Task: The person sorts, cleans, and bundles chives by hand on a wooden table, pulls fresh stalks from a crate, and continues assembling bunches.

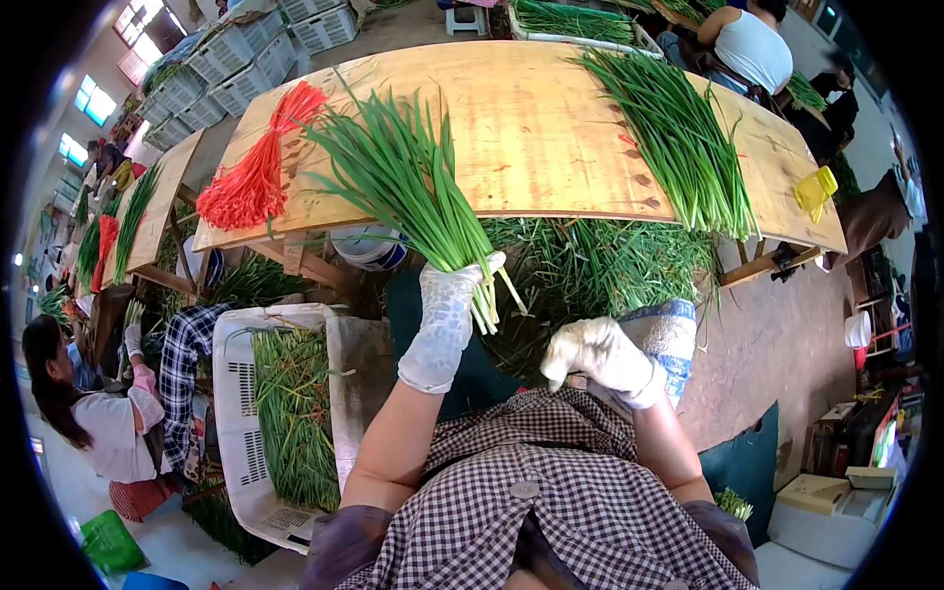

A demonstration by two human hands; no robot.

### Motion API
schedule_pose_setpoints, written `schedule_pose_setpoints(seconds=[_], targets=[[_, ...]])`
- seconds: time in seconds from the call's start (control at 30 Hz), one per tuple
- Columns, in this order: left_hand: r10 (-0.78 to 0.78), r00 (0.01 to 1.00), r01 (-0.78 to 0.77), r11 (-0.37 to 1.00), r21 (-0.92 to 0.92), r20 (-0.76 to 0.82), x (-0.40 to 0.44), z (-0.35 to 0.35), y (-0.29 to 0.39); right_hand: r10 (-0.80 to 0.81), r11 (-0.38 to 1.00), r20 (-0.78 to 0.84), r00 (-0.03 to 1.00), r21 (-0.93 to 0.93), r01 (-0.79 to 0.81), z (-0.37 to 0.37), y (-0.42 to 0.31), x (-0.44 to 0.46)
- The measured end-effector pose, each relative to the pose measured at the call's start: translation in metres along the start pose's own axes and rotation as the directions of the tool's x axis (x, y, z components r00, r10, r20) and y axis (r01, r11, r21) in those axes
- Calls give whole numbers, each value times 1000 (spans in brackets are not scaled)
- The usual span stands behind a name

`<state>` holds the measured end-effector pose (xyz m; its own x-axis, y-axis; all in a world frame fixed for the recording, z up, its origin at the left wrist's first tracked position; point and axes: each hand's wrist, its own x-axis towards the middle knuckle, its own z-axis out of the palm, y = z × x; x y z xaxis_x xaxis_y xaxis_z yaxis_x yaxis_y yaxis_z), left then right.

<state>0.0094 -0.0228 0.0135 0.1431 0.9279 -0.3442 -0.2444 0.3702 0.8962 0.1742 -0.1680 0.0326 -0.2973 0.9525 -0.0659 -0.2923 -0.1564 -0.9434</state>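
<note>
My left hand (444,320), in a pale patterned glove, is closed around the lower stems of a bunch of garlic chives (413,182). The green leaves fan up and left over the table edge, and the pale cut ends stick out below the hand. In a white glove, my right hand (600,359) hovers over my lap with its fingers curled in. Whatever those fingers may hold is hidden. Orange-red ties (261,162) lie in a heap on the wooden table (531,128), left of the bunch. Another pile of chives (678,138) rests on the table's right side.
Beside my left leg stands a white crate (233,423) of chives. Loose green trimmings (610,265) cover the floor under the table, near a white bucket (369,248). A yellow object (815,189) sits at the right table end. Another person (103,423) works at left.
</note>
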Motion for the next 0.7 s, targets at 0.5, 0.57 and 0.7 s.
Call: schedule_pose_setpoints(seconds=[0.5,0.57,0.7], targets=[[56,998,-56,998,0,-25,-5,5,5,247,574,-414,876,-666,-477,-31,48,9],[75,997,-74,997,37,-34,-4,4,1,265,534,-551,791,-599,-597,-40,54,4],[122,992,-120,988,94,-22,-6,15,-21,-9,996,-507,862,-79,-36,19,15,35]])
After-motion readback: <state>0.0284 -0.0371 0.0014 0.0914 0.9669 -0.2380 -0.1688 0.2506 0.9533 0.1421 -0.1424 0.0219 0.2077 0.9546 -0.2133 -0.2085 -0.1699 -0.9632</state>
